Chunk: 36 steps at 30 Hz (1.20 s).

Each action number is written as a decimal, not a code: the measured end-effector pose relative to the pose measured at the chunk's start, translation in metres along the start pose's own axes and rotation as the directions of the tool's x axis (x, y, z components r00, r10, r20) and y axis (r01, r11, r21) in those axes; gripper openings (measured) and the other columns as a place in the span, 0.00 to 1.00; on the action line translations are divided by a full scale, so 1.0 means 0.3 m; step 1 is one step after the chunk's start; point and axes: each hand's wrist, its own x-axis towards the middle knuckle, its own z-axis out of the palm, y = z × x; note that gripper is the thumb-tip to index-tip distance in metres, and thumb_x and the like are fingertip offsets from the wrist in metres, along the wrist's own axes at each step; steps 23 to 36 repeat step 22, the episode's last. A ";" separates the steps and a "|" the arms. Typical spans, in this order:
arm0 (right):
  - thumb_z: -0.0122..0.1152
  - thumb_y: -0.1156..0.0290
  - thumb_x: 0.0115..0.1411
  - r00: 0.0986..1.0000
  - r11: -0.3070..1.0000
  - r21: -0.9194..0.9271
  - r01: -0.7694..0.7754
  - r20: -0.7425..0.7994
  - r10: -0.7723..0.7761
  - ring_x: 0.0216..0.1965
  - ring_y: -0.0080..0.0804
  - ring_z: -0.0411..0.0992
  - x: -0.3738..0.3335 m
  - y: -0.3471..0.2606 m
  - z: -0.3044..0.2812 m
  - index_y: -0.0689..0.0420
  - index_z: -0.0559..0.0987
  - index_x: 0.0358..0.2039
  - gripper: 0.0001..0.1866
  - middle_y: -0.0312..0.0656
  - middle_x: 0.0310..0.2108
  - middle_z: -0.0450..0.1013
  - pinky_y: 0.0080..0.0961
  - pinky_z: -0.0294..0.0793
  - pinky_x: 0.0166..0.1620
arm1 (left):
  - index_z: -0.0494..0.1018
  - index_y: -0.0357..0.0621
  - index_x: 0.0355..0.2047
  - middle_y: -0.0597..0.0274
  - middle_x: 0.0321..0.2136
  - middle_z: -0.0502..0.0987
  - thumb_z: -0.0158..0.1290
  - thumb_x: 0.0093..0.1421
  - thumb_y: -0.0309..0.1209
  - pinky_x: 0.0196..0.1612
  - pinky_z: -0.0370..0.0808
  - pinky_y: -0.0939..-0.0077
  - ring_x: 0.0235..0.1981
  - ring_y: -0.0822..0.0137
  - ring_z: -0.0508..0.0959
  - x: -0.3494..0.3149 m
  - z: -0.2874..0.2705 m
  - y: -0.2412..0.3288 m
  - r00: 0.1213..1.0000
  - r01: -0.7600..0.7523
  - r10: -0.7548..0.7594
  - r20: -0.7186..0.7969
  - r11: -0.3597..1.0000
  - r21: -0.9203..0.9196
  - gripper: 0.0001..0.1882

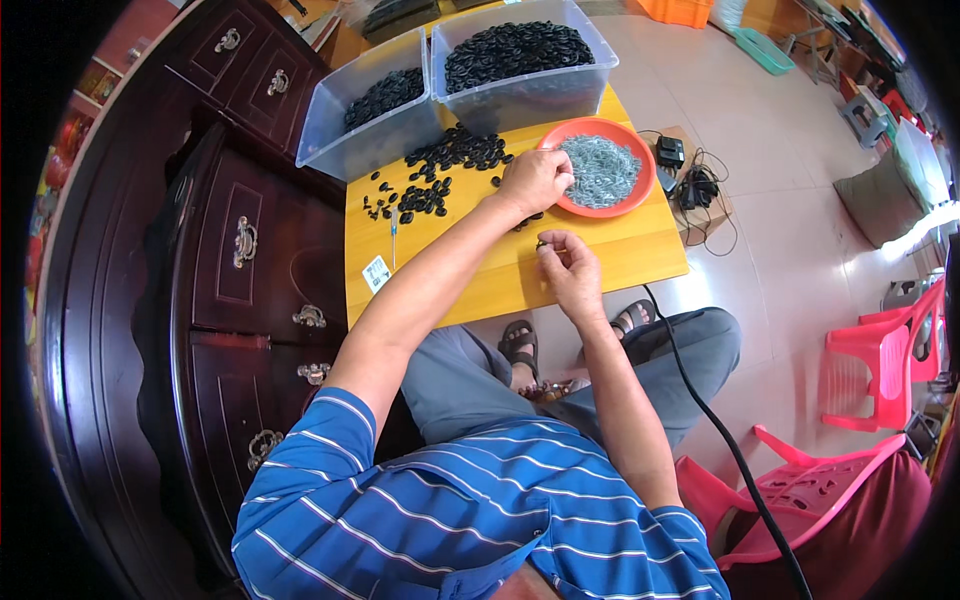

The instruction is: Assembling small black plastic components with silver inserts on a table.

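Observation:
My left hand (535,182) reaches across the yellow table to the left rim of an orange-red bowl (641,190). Its fingers are pinched together, and what they hold, if anything, is hidden. In the bowl lies a heap of small silvery metal pieces (604,170), too fine to name. My right hand (574,277) is nearer to me, above the table's front part. Between its thumb and fingers is a small black round part (543,244). Similar loose black round parts (462,150) lie scattered on the table left of the bowl.
Two translucent bins, one left (370,148) and one right (520,100), hold black parts at the table's back. A thin screwdriver-like tool (393,238) and a white card (376,273) lie at left. Dark wooden drawers (245,240) flank the table. A black cable (715,420) runs on my right.

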 end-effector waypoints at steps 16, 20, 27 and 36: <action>0.58 0.75 0.66 0.995 0.986 0.135 -0.099 0.038 0.095 0.29 0.17 0.72 0.012 -0.010 -0.016 0.60 0.77 0.45 0.08 0.32 0.34 0.73 0.14 0.73 0.33 | 0.79 0.41 0.31 0.58 0.25 0.81 0.58 0.56 0.32 0.36 0.76 0.71 0.27 0.67 0.80 -0.035 0.025 -0.077 0.988 0.149 -0.149 0.037 0.875 -0.461 0.07; 0.58 0.72 0.66 0.984 0.936 0.304 -0.177 0.033 0.175 0.28 0.17 0.72 0.030 -0.037 -0.033 0.57 0.77 0.43 0.06 0.30 0.32 0.72 0.15 0.73 0.33 | 0.79 0.42 0.35 0.67 0.29 0.80 0.56 0.62 0.30 0.34 0.76 0.76 0.29 0.74 0.77 -0.061 0.000 -0.074 0.948 0.312 -0.196 0.249 0.710 -0.632 0.06; 0.58 0.71 0.66 0.977 0.887 0.416 -0.202 0.018 0.214 0.29 0.18 0.72 0.036 -0.044 -0.036 0.57 0.77 0.43 0.06 0.30 0.33 0.73 0.16 0.75 0.35 | 0.80 0.47 0.35 0.66 0.28 0.81 0.59 0.60 0.33 0.35 0.75 0.75 0.27 0.71 0.77 -0.081 -0.005 -0.073 0.923 0.382 -0.203 0.327 0.578 -0.721 0.06; 0.58 0.71 0.66 0.977 0.887 0.416 -0.202 0.018 0.214 0.29 0.18 0.72 0.036 -0.044 -0.036 0.57 0.77 0.43 0.06 0.30 0.33 0.73 0.16 0.75 0.35 | 0.80 0.47 0.35 0.66 0.28 0.81 0.59 0.60 0.33 0.35 0.75 0.75 0.27 0.71 0.77 -0.081 -0.005 -0.073 0.923 0.382 -0.203 0.327 0.578 -0.721 0.06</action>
